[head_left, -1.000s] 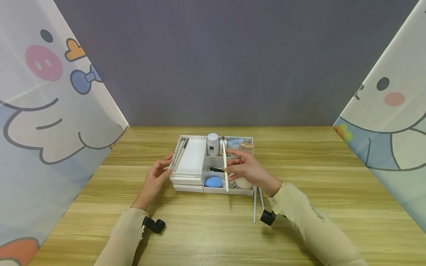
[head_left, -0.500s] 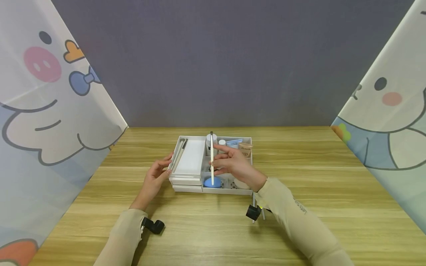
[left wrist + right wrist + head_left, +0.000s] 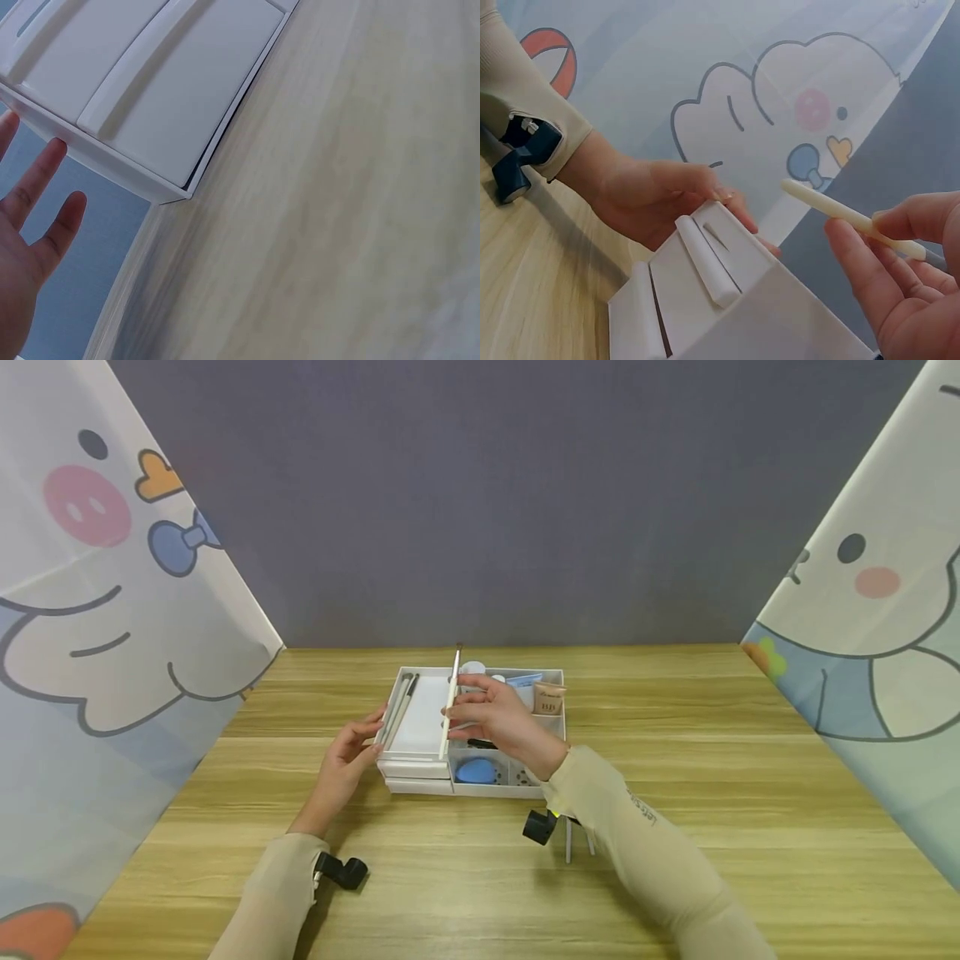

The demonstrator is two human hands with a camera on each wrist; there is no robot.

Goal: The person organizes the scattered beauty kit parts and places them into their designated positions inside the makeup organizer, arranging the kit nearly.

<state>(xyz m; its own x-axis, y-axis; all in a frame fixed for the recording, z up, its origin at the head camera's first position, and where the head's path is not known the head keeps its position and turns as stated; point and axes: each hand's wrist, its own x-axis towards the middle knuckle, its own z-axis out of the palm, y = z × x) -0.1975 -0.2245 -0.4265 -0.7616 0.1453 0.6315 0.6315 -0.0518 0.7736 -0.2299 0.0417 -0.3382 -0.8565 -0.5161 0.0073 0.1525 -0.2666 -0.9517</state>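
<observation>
My right hand pinches a slim makeup brush with a pale handle, dark tip pointing away. The brush is over the right edge of the shallow top tray of a white organizer. Two more makeup brushes lie along the tray's left side. My left hand rests against the organizer's left side; in the left wrist view its fingers are spread and straight. The right wrist view shows the pale handle between thumb and fingers.
The organizer's right compartments hold a blue sponge, a white-capped bottle, a light blue tube and a beige BB tube. Two thin pale sticks lie on the wooden table, partly behind the right wrist camera.
My right hand has carried the makeup brush leftward, from above the right compartments to the tray's right edge. The left hand stays at the organizer's side.
</observation>
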